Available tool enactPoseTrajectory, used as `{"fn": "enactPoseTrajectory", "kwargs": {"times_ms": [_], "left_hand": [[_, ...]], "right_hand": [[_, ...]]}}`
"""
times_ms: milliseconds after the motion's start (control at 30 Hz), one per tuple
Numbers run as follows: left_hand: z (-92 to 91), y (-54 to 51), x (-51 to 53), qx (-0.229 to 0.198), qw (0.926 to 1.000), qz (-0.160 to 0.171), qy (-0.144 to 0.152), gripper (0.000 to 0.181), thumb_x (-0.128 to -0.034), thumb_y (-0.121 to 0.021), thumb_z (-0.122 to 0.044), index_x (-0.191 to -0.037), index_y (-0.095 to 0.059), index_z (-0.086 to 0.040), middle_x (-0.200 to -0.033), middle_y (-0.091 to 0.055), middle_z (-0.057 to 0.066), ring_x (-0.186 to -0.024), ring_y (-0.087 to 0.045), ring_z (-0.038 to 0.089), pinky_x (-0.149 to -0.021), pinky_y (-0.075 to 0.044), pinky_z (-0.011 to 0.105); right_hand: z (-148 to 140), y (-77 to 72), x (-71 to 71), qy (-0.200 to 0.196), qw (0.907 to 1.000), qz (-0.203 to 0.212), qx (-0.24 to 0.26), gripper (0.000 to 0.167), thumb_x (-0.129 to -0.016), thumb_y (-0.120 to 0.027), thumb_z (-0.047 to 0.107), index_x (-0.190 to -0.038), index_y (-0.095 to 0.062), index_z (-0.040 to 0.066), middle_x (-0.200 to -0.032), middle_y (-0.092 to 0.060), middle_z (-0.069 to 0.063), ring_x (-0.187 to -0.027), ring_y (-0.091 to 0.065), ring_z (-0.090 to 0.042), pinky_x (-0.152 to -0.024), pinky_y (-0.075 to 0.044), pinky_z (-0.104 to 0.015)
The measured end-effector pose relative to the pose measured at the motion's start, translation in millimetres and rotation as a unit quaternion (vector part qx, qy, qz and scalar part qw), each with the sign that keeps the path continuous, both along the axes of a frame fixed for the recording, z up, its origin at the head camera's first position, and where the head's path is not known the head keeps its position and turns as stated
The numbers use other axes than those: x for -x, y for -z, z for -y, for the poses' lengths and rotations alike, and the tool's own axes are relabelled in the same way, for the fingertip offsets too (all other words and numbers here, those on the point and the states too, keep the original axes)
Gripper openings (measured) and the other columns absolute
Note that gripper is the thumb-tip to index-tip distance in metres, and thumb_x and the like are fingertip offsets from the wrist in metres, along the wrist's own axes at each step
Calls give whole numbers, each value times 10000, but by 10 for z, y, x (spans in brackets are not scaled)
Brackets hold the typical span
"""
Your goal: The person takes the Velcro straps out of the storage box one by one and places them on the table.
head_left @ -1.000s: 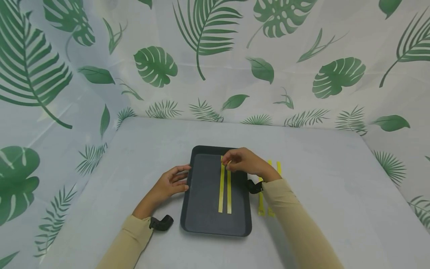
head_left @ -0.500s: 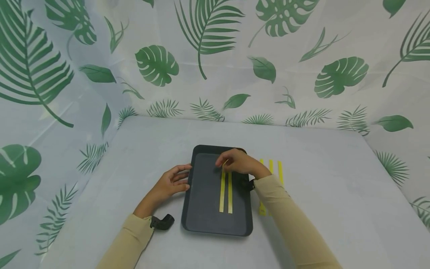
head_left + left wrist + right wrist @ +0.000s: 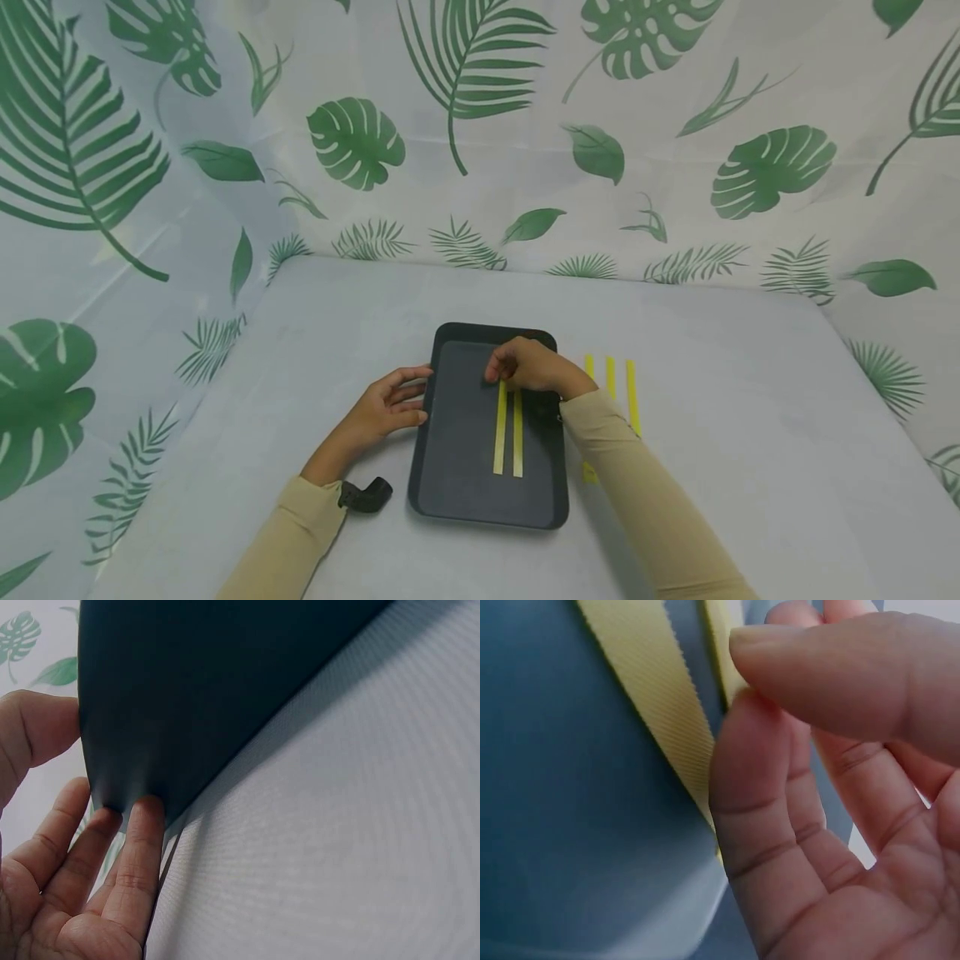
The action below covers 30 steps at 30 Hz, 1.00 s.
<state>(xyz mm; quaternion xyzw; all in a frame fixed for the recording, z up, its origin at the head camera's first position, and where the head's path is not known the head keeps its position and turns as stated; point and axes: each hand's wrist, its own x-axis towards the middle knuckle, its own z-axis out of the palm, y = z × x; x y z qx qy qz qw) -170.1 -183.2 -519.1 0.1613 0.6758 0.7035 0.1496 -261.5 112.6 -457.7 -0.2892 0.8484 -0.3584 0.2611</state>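
My left hand (image 3: 372, 414) is at the left side of a dark grey tray (image 3: 457, 492), its fairly straight fingertips touching the rim. In the left wrist view the thumb and fingertips (image 3: 146, 825) lie against the tray's dark wall (image 3: 187, 697). Over the tray's far right part, my right hand (image 3: 531, 365) bends its fingers at the far ends of two yellow strips (image 3: 500, 433). Up close, thumb and index fingertip pinch at one narrow yellow strip (image 3: 720, 645); the exact contact is partly hidden. The other strip, a ribbed yellow band (image 3: 649, 682), lies flat behind the index finger.
More yellow strips (image 3: 632, 387) lie on the white table (image 3: 750, 433) right of the tray, partly covered by the right sleeve (image 3: 637, 475). A white cloth with green leaves (image 3: 356, 143) hangs behind and at the sides.
My right hand has shifted slightly toward me and lower over the strips, its fingers more gathered. The left hand stays at the tray's edge. The strips lie much as before.
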Motion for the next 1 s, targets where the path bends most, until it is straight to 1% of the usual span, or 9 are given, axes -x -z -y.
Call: {"fn": "enactPoseTrajectory", "kwargs": {"times_ms": [100,200,467,767,900,1000], "left_hand": [[-3,1,-3,-23,10000,-13,11,685,-965,-748,44,-1552,-416,157,-1701,-298,335,-1475,-429,569,-1068,-560,277],[-4,-1,-5,-23,10000,-24,19,684,-968,-747,41,-1554,-414,156,-1701,-297,335,-1476,-430,565,-1065,-563,281],[0,-17,-3,1,10000,-30,2,682,-962,-748,55,-1548,-416,163,-1698,-298,339,-1473,-429,573,-1053,-569,277],[5,3,-2,3,10000,-64,-4,680,-963,-754,50,-1549,-426,154,-1696,-311,332,-1468,-444,562,-1068,-562,285],[6,8,-2,-3,10000,-34,-10,678,-963,-752,54,-1550,-425,152,-1697,-311,329,-1471,-440,561,-1063,-566,287],[9,17,-3,13,10000,-14,-9,675,-966,-746,59,-1552,-423,151,-1698,-309,329,-1472,-441,559,-1053,-572,286]], "right_hand": [[6,14,-2,40,9999,-82,-94,328,-849,-618,-257,-1001,-766,-8,-1040,-777,-109,-974,-723,-248,-805,-618,-358],[13,23,3,-8,9998,-155,-128,336,-838,-622,-270,-982,-764,-2,-1028,-779,-103,-972,-732,-254,-794,-621,-363],[38,26,16,-249,9972,-609,-341,275,-876,-676,-222,-927,-749,39,-948,-760,-58,-848,-688,-187,-728,-590,-326],[57,4,0,-251,9974,-588,-330,291,-879,-696,-216,-855,-694,74,-854,-697,-10,-752,-582,-149,-686,-510,-290],[58,-1,-3,-272,9977,-574,-244,296,-877,-698,-221,-844,-678,72,-839,-679,-4,-750,-571,-137,-684,-499,-281],[63,-22,-3,-275,9973,-655,-176,294,-877,-683,-220,-852,-691,72,-832,-667,-2,-748,-559,-132,-682,-491,-276]]}}
